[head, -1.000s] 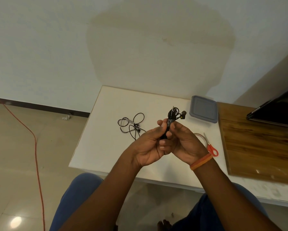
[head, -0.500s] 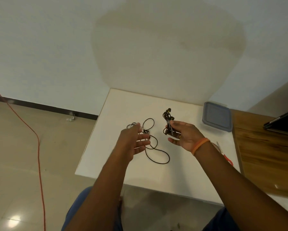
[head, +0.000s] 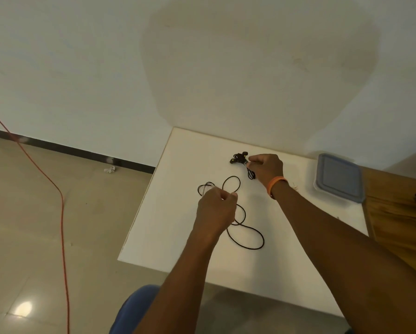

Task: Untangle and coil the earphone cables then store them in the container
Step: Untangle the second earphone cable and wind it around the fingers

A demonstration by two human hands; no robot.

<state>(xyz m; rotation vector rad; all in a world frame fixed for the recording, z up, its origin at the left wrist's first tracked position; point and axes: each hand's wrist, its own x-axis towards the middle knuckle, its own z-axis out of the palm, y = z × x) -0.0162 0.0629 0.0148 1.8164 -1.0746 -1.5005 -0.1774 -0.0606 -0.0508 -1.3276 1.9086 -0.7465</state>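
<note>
Black loose earphone cable sprawled mid white tabletop, left hand pinching its upper loops; right hand at 1 o'clock gripped coiled black earphone bundle; lidded grey plastic container at 3 o'clock.

the desk has a smooth, matt white top. beside it a board looks like wood with visible grain. the container looks like grey-blue plastic. the earphone cables look like thin black rubber. the floor has glossy tiles.
</note>
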